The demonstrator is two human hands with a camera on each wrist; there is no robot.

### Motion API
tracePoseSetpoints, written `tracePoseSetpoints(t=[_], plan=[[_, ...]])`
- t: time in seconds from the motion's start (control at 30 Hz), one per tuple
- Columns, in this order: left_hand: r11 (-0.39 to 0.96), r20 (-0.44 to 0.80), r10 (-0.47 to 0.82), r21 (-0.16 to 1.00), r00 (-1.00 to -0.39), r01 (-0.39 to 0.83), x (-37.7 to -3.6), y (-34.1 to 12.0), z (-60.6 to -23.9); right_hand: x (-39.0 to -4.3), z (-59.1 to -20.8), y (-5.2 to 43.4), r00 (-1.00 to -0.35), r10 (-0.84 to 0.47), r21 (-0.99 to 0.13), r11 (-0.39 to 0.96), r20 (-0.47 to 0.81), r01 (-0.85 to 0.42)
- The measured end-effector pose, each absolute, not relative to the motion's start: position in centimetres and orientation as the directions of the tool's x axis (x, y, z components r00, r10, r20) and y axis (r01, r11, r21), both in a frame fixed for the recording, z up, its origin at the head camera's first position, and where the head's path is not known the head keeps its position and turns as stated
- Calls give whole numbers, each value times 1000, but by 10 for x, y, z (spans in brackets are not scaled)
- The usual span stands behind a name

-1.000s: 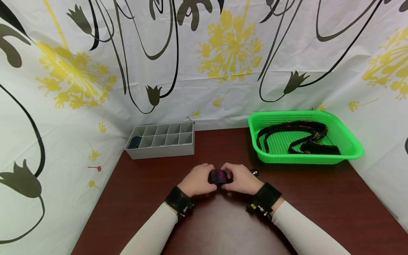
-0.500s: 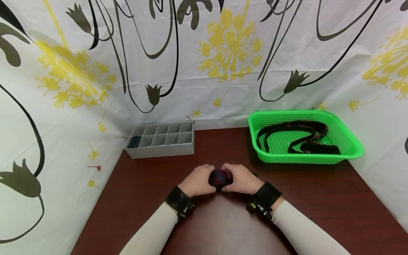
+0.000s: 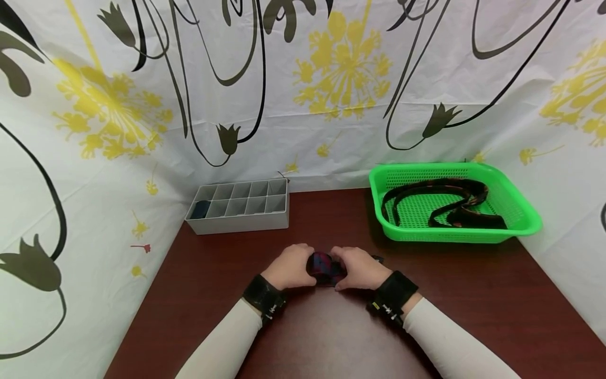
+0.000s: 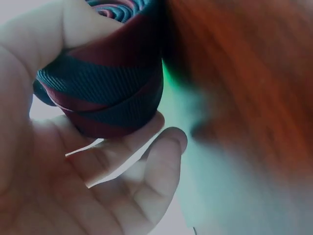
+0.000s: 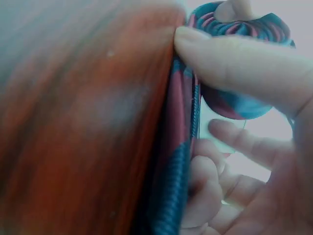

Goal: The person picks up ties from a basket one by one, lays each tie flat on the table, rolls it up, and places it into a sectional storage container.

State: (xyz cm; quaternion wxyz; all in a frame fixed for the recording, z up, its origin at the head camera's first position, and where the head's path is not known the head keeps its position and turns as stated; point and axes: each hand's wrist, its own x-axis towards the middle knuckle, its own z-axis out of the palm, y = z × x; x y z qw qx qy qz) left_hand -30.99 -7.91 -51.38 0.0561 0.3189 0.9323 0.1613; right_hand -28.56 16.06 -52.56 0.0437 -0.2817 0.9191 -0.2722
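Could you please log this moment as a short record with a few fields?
held item: rolled striped tie, red and teal
left hand: grips the roll
right hand: grips the roll and its loose end
surface: dark wooden table
back left: grey divider box, one dark item inside
back right: green basket holding dark ties
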Motion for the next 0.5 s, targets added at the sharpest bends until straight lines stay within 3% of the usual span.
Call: tracePoseSetpoints(t=[0.2, 0.4, 0.5], plan=[[742, -22, 615, 355, -788, 569, -305, -76, -510, -284, -525, 159, -818, -548, -559, 630, 172, -539], [689, -10, 637, 455, -771, 563, -307, -75, -515, -285, -527, 163, -844, -516, -501, 697, 146, -513], [692, 17, 625, 450, -780, 564, -308, -75, -517, -285, -526, 162, -841, -520, -516, 684, 149, -515]])
